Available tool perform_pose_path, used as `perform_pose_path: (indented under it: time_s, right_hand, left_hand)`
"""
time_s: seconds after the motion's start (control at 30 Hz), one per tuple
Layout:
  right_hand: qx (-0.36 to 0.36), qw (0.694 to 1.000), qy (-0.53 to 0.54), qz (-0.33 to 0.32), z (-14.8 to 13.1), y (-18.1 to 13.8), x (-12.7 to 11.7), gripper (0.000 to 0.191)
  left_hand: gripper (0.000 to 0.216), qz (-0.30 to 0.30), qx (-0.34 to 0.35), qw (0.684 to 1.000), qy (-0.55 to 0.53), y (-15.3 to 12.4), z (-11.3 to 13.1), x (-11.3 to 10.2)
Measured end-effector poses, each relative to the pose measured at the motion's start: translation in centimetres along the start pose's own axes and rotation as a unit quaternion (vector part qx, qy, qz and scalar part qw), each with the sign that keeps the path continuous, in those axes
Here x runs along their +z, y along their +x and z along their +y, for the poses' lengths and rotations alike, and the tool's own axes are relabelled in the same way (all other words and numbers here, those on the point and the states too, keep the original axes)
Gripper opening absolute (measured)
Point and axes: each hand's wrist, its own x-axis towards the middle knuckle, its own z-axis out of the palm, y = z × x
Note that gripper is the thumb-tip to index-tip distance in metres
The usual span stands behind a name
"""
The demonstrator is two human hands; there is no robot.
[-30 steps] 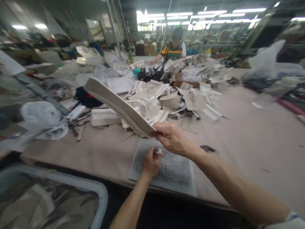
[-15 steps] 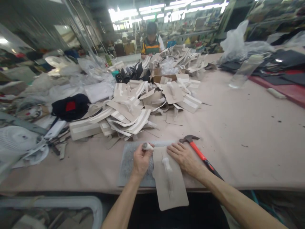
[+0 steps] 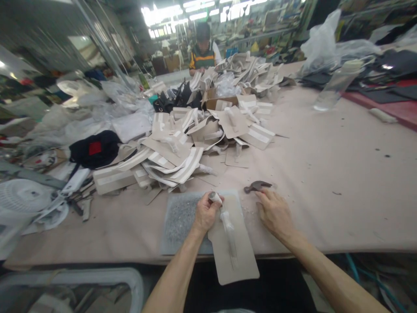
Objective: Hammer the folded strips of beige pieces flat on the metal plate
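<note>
My left hand (image 3: 206, 213) is closed around a short white rod with a grey metal end, like a punch (image 3: 215, 198), held upright over the top edge of a beige panel (image 3: 233, 248). A handle strip wrapped in clear plastic runs down the panel's middle. The panel lies partly on a grey speckled board (image 3: 182, 221) and hangs past the table's front edge. To the right, my right hand (image 3: 275, 213) is closed over the handle of a claw hammer (image 3: 257, 187). Only the dark head shows; hand and forearm cover the rest.
A large heap of similar beige panels (image 3: 176, 156) lies ahead. A white fan (image 3: 28, 198) stands at left, and a clear bottle (image 3: 339, 87) at far right. Beyond the heap sits another person (image 3: 205, 52). A plastic bin (image 3: 133, 278) is below the table's left front.
My right hand has left the panel and moved right onto the hammer. My left hand has shifted slightly right with the punch, over the panel's top edge.
</note>
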Motion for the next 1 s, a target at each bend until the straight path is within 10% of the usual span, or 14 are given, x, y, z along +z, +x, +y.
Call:
perform_pose_path:
  time_s: [0.3, 0.53, 0.77, 0.9, 1.0]
  right_hand:
    - [0.229, 0.954, 0.074, -0.180, 3.2, -3.1, -1.5, 0.017]
    - [0.357, 0.725, 0.516, -0.284, -0.8, -0.9, -6.5, 0.014]
    - [0.035, 0.961, 0.266, -0.065, -4.0, -1.5, -9.1, 0.029]
    - [-0.067, 0.988, 0.105, -0.092, -3.9, -0.6, -10.8, 0.024]
    - [-0.060, 0.988, 0.135, 0.030, -4.2, 0.8, -15.3, 0.030]
  left_hand:
    - [0.016, -0.021, 0.018, 0.998, 0.061, 0.1, -0.5, 0.0]
    - [0.013, -0.034, 0.093, 0.982, 0.160, -0.4, -0.1, 0.4]
    - [0.014, -0.040, 0.098, 0.978, 0.179, -0.6, -0.2, 0.5]
    - [0.010, -0.037, 0.088, 0.979, 0.178, -0.5, -0.5, 0.5]
    - [0.014, -0.040, 0.091, 0.980, 0.175, -0.5, -0.6, 0.5]
